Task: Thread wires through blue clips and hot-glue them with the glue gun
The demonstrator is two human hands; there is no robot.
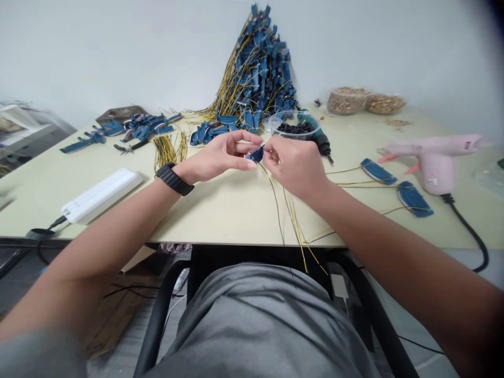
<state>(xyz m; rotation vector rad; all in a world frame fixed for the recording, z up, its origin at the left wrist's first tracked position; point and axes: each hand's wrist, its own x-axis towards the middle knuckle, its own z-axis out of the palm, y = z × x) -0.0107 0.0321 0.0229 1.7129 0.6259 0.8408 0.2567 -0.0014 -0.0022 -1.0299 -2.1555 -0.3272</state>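
Here we are, right at the pinch: our left hand [218, 157] and right hand [293, 165] close in from both sides, thumbs pressed against fingertips, gripping one small blue tab [256, 154] between them, just above the middle of the table [236, 220]. Good form here means keeping both pinches level and close together, so the tab can't twist. Its yellow and black wires [296, 227] fall toward 6 o'clock over the table edge, best left hanging free of snags. Out at 12 rises a towering heap of wired blue tabs [255, 73], far too many to count; at 10, a smaller spread of them [137, 128] lies beside one pair of pliers [129, 147]. At 1, we have one clear tub of black pellets [295, 128], then two bags of tan granules [346, 101]. At 3, two wired tabs [378, 171] lie flat near one pink glue gun [437, 160].
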